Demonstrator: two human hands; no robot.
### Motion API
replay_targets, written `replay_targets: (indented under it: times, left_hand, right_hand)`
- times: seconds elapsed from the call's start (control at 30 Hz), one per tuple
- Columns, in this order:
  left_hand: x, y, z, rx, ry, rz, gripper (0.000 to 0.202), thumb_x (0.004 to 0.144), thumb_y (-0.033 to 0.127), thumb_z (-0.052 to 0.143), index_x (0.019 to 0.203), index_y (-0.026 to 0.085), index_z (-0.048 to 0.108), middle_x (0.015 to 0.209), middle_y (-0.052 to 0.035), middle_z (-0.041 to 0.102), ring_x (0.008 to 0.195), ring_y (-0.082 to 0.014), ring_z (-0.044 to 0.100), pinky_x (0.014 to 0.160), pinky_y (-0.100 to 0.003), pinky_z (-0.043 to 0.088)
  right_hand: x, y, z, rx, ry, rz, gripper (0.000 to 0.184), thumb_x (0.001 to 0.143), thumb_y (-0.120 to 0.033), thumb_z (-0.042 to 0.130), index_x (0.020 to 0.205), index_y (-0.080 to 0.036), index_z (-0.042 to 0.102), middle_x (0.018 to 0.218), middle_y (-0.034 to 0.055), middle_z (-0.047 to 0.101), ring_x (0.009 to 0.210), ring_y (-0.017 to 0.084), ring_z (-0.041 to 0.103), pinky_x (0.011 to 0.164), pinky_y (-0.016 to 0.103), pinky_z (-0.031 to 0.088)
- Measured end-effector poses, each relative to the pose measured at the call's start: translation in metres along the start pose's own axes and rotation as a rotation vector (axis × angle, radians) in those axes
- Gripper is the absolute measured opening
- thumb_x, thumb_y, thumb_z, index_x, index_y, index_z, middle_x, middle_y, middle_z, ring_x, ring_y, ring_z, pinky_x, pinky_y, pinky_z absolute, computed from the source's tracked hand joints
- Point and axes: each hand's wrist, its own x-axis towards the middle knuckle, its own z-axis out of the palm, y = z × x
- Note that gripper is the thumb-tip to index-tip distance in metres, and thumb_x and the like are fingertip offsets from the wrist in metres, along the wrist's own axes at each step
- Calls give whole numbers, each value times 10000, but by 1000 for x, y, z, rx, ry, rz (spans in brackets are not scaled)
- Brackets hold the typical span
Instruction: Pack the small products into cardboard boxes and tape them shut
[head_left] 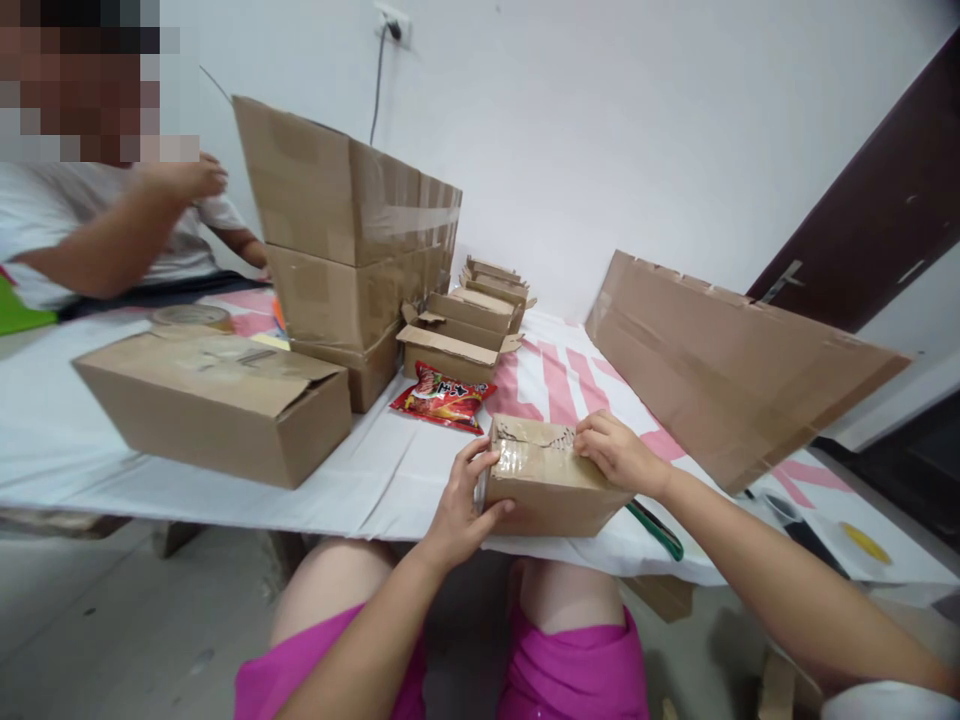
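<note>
Lying in contact with both hands at the near edge of the table [225, 492], the box [544, 510] appears, in the head view, to have its long axis left to right. The left hand [457, 515] grips the box's left end between spread thumb and fingers; the right hand [619, 455] bunches its fingertips on the right part of its top, whether pinching cannot be told. Glossy tape [525, 458] with dark, jagged marks covers smooth brown cardboard; a crinkled red packet [442, 398] lies beyond the box.
</note>
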Motion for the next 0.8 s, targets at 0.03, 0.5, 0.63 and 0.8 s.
replay_targets:
  times: [0.03, 0.5, 0.63, 0.8]
  left_hand:
    - [0, 0, 0, 4, 0, 1, 550, 823, 303, 646, 1307, 274, 387, 1394, -122, 352, 1323, -281, 366, 1070, -505, 352]
    - [1, 0, 2, 19, -8, 15, 559, 825, 292, 643, 1317, 284, 378, 1380, -118, 362, 1313, -285, 377, 1062, -517, 362]
    - [0, 1, 4, 10, -29, 21, 558, 831, 281, 635, 1321, 288, 369, 1390, -118, 353, 1323, -280, 362, 1071, -514, 352]
    - [1, 0, 2, 16, -13, 12, 552, 833, 282, 629, 1320, 278, 369, 1378, -120, 366, 1306, -278, 383, 1063, -511, 361]
  right_hand:
    - [-2, 0, -1, 4, 1, 4, 241, 960, -222, 366, 852, -200, 580, 914, 95, 574, 881, 204, 507, 776, 355, 449]
    - [-37, -5, -19, 42, 21, 144, 220, 961, -270, 374, 883, -214, 572, 964, 92, 554, 927, 214, 516, 828, 398, 450]
    - [-51, -9, -21, 48, 71, 195, 185, 953, -259, 401, 912, -219, 576, 1027, 95, 542, 982, 214, 520, 873, 407, 445]
    - [-78, -1, -23, -15, 87, 279, 173, 939, -261, 411, 883, -214, 568, 1069, 103, 542, 1023, 221, 519, 901, 409, 432]
